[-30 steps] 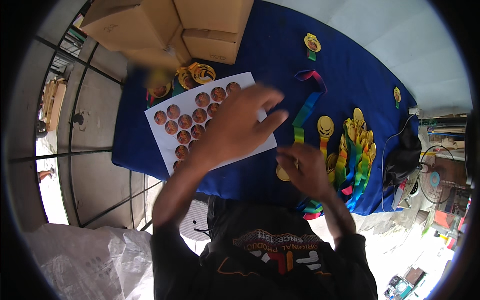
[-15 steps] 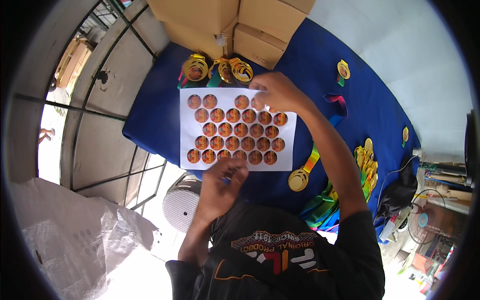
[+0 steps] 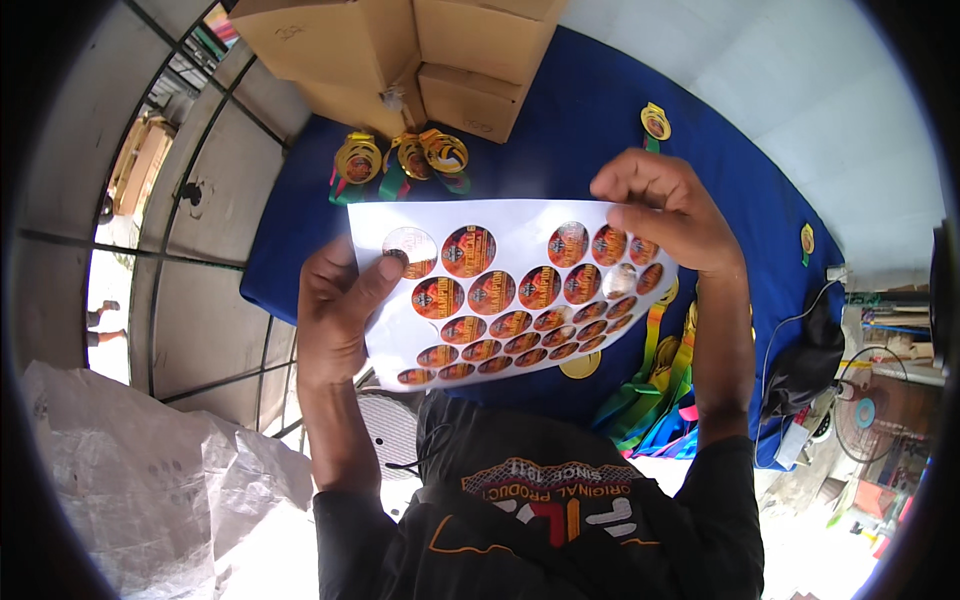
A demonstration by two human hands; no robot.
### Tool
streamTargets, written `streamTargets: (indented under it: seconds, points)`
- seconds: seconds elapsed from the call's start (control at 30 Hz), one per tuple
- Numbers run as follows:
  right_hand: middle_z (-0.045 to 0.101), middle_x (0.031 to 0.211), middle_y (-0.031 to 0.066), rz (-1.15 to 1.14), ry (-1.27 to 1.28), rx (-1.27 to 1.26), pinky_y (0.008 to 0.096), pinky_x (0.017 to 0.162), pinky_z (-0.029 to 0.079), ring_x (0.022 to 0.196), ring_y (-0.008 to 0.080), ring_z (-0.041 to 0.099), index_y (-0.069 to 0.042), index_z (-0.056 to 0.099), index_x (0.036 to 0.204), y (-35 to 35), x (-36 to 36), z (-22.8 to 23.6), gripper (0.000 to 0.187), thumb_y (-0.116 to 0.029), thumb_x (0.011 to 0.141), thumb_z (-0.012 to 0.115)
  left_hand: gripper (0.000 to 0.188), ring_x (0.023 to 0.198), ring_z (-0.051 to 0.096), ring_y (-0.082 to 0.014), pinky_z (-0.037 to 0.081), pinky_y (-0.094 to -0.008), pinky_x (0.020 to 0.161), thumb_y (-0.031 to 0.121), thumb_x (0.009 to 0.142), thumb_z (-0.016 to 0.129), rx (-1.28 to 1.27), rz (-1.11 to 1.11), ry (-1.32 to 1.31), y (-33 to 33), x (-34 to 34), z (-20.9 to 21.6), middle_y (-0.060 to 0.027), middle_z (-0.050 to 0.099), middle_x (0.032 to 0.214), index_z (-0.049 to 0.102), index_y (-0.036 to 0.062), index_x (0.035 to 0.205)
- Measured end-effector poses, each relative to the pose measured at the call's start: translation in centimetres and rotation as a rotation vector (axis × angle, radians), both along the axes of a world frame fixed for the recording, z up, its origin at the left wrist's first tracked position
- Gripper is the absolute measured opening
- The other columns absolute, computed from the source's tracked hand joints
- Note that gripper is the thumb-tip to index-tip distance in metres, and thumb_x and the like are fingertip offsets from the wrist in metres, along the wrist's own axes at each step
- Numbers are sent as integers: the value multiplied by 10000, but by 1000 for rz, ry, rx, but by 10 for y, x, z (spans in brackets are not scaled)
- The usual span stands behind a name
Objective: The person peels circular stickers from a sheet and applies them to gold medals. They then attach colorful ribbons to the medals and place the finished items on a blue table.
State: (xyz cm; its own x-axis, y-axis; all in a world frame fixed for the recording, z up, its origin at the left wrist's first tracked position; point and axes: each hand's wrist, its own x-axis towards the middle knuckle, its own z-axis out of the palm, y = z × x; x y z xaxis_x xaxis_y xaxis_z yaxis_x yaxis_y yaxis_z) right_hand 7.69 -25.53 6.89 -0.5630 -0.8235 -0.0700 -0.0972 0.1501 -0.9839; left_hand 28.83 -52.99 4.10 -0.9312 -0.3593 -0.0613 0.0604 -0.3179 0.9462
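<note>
I see left hand (image 3: 335,310) pinching the sticker sheet (image 3: 520,225) by its left edge, above the blue-covered table (image 3: 585,110). Right hand (image 3: 685,215) curled at upper-right corner; can't tell if pinching.

Head view. The left-hand grip (image 3: 338,312) holds a white paper sheet (image 3: 522,242) printed with rows of round red-and-orange stickers (image 3: 540,287), thumb on its front face. The right-hand grip (image 3: 688,218) lies at the sheet's upper right edge, fingers curled; whether it pinches is unclear. Beyond, on a blue-cloth-covered surface (image 3: 575,130), round gold-coloured medals (image 3: 358,160) lie beside brown cardboard boxes (image 3: 475,95).
</note>
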Motion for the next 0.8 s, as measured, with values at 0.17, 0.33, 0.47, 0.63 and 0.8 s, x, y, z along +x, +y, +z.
streamTargets:
  seconds: [0.17, 0.33, 0.47, 0.63, 0.8]
  points:
    - [718, 1157, 116, -127, 888, -198, 415, 931, 517, 1090, 321, 691, -42, 737, 1057, -12, 41, 20, 309, -89, 765, 825, 271, 916, 692, -127, 544, -275, 833, 131, 981, 726, 126, 82, 43, 52, -10, 1, -110, 755, 1102, 688, -35, 1191]
    - [722, 1160, 95, -57, 1052, -263, 407, 873, 527, 1051, 295, 702, -51, 746, 1008, -43, 80, 11, 396, -115, 649, 901, 297, 978, 687, -131, 535, -277, 887, 118, 964, 745, 364, 40, 131, 86, -7, 7, -104, 744, 1117, 678, -31, 1212]
    - [730, 1134, 97, -94, 1055, -326, 384, 796, 542, 978, 277, 716, -43, 742, 1002, -44, 76, 8, 395, -87, 641, 897, 312, 997, 687, -141, 535, -278, 906, -4, 918, 759, 229, 9, 139, 97, 3, 14, -108, 739, 1124, 672, -40, 1216]
    - [738, 1110, 111, -53, 997, -287, 374, 768, 549, 959, 274, 717, -31, 741, 1021, -37, 80, 8, 375, -69, 675, 881, 262, 963, 691, -143, 548, -285, 865, 6, 947, 728, 307, 9, 131, 98, 6, 13, -125, 745, 1100, 677, -44, 1199]
    - [756, 1050, 114, -18, 962, -286, 367, 763, 553, 922, 272, 723, -29, 751, 1038, -38, 81, 6, 324, -32, 725, 835, 229, 869, 679, -108, 539, -253, 773, 60, 978, 714, 210, 55, 107, 97, 9, 10, -100, 750, 1032, 684, -38, 1182]
